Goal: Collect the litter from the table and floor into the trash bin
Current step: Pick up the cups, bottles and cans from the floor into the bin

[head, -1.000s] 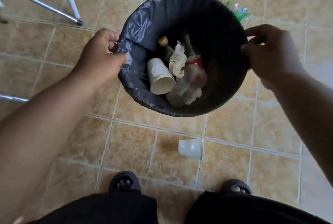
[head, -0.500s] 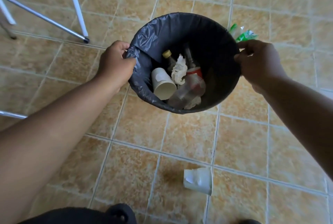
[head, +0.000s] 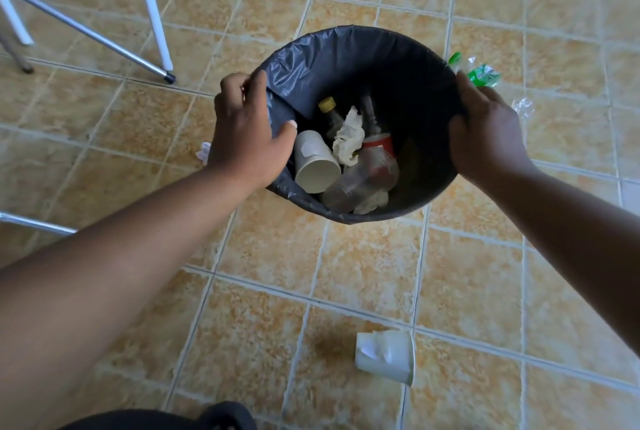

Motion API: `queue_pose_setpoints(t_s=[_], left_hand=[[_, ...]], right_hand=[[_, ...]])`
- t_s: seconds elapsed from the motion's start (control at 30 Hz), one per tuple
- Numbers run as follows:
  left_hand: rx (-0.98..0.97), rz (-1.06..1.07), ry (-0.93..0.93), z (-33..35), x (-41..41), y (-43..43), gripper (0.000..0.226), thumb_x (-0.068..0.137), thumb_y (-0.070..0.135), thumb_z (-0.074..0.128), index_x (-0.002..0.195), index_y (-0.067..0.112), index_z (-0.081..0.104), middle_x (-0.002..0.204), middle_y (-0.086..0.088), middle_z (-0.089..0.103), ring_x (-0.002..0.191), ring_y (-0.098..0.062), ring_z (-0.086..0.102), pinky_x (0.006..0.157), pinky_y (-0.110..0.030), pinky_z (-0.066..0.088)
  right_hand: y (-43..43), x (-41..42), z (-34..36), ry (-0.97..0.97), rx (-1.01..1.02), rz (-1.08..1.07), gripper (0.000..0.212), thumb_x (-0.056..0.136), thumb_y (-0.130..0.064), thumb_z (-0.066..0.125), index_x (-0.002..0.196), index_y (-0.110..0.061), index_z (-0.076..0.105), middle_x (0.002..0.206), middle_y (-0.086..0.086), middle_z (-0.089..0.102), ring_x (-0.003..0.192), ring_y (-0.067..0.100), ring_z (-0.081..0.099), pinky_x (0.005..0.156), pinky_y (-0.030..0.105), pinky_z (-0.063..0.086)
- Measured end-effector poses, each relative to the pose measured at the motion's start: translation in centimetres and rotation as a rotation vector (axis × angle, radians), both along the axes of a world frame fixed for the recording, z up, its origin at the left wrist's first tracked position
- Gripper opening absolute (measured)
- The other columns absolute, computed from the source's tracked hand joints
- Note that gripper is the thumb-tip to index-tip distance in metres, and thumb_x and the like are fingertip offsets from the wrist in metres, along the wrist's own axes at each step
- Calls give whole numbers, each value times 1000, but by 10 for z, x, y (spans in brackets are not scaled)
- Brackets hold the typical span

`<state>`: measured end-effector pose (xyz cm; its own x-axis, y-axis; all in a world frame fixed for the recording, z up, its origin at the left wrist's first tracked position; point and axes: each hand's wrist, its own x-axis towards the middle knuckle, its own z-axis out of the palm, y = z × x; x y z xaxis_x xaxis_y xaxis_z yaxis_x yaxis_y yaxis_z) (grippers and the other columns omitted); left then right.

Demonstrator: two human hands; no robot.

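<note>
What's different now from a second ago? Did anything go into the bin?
The bin has moved forward, away from the person, with both arms stretched out farther. Nothing was dropped in or let go: the left hand and right hand still grip its rim on opposite sides. Its contents look the same, and the crushed cup and green wrapper still lie on the floor.

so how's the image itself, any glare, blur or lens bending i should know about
Head view: soft daylight, no hard shadows; a pale sheen on the bin liner near the left hand; the right inner wall of the trash bin is too dark to read; grout lines of the tile floor bow toward the frame edges, wide-lens distortion; the crushed paper cup is sharp.
</note>
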<state>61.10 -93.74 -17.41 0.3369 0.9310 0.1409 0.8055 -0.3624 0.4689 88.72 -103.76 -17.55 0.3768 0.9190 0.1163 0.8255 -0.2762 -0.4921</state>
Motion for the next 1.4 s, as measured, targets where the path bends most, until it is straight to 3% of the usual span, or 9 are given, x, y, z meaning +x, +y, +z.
queue_pose_setpoints(t_s=[0.13, 0.27, 0.37, 0.77, 1.0, 1.13, 1.23, 1.33, 1.4], left_hand=[[155, -63, 117, 3, 0, 2, 70, 84, 39, 58, 139, 1, 39, 145, -21, 29, 132, -39, 32, 110, -42, 33], [-19, -127, 203, 1, 0, 7, 81, 93, 49, 49, 153, 4, 19, 163, -11, 2, 150, -27, 3, 121, -39, 12], [-72, -155, 304, 0, -3, 13, 90, 92, 65, 34, 155, 8, 6, 163, 0, -17, 149, -19, -14, 119, -37, 2], [3, -169, 581, 6, 1, 11, 99, 87, 75, 13, 153, 2, 5, 162, -11, -17, 148, -27, -19, 121, -46, 1], [2, -171, 578, 8, 2, 12, 101, 85, 76, 12, 154, 3, 3, 162, -12, -16, 148, -27, -18, 121, -45, 1], [0, -172, 565, 5, 2, 12, 100, 86, 77, 13, 154, 5, 2, 162, -10, -16, 149, -25, -17, 121, -44, 1], [3, -169, 552, 5, 2, 13, 100, 86, 77, 15, 154, 5, 3, 163, -10, -15, 149, -26, -16, 121, -44, 3], [6, -166, 530, 4, 2, 12, 100, 86, 76, 18, 154, 4, 4, 163, -11, -13, 149, -26, -14, 121, -44, 4], [10, -163, 527, 4, 3, 12, 98, 88, 74, 21, 154, 3, 4, 163, -11, -12, 149, -26, -13, 121, -44, 4]], right_hand=[[0, 3, -4, 3, 33, 12, 59, 92, -3, 40, 151, -5, 35, 139, 23, 52, 124, 38, 50, 100, 33, 41], [-1, 4, -6, 8, 24, 11, 59, 94, -7, 41, 152, -7, 33, 137, 22, 54, 122, 37, 51, 96, 33, 42], [-1, 4, -7, 16, 21, 17, 60, 94, -10, 43, 153, -8, 31, 136, 22, 54, 122, 37, 51, 96, 34, 42], [-3, 11, -7, 36, -4, 66, 63, 97, -21, 48, 155, -11, 26, 136, 23, 55, 122, 39, 52, 97, 41, 44], [-1, 14, -3, 8, -13, 94, 63, 96, -25, 52, 154, -13, 30, 133, 22, 56, 120, 38, 52, 94, 36, 42], [-13, 13, 10, -124, -40, 150, 63, 97, -33, 54, 153, -15, 32, 136, 24, 50, 124, 42, 47, 100, 45, 39], [-26, -2, 28, -262, 133, 261, 55, 97, -35, 52, 145, -9, 45, 135, 21, 53, 123, 40, 46, 98, 46, 41], [-44, -33, 43, -250, 382, 512, 39, 99, -25, 56, 127, 2, 61, 114, 24, 63, 103, 39, 59, 81, 44, 50], [-62, -60, 44, -210, 436, 769, 31, 99, -20, 58, 118, 4, 67, 102, 22, 67, 88, 35, 65, 74, 44, 53]])
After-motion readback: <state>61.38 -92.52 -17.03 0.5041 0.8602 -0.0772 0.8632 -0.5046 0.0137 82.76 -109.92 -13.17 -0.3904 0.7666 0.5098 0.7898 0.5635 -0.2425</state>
